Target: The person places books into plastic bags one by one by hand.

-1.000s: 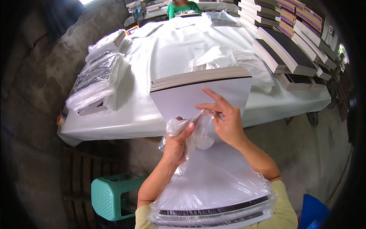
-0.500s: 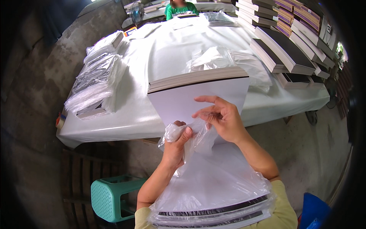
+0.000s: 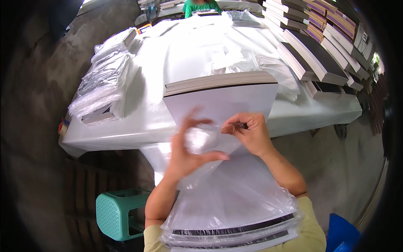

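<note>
A clear plastic bag (image 3: 205, 143) hangs between my hands, its edge pinched by the fingertips of my right hand (image 3: 252, 132). My left hand (image 3: 182, 153) is spread wide beside it, thumb and fingers far apart and partly smeared by motion. Just beyond both hands stands a thick stack of white boards (image 3: 222, 97), its layered edges facing up. Closer to my body lies a plastic-wrapped stack of boards (image 3: 235, 210) with dark bands along its near edge, resting against my front.
Wrapped packs (image 3: 105, 84) are piled on the left of the white-covered table (image 3: 159, 130). Loose plastic bags (image 3: 273, 71) lie mid-table. Stacks of black-and-white boards (image 3: 315, 59) fill the right. A green stool (image 3: 121, 214) stands lower left; a person in green (image 3: 201, 6) sits opposite.
My left hand has let go of the bunched plastic and opened out. My right fingers have closed into a pinch on the bag, which now hangs more spread out.
</note>
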The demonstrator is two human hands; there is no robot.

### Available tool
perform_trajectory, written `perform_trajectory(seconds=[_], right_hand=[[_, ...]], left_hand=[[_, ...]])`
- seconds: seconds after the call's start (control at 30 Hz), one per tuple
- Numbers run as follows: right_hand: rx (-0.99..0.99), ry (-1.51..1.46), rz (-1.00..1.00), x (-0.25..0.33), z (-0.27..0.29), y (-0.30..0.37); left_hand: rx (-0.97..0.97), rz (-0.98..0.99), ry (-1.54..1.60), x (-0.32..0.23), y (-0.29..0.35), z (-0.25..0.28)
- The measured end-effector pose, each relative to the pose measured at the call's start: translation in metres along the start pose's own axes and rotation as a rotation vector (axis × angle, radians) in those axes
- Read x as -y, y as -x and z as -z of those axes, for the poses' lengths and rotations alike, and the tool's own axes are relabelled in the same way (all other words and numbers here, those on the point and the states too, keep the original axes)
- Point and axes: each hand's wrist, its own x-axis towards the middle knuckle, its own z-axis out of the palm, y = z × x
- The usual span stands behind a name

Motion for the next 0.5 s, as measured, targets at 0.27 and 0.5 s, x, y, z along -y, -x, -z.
perform_trajectory(seconds=[0.27,0.5], right_hand=[[0.144,-0.453,-0.181,-0.015,0.017,0.003],[0.261,-1.119,-0.238,-0.015,0.025,0.007]], left_hand=[[0.187,0.519,0.708,0.01,0.011,-0.024],[0.439,0.616,1.338,0.045,0.034,-0.016]])
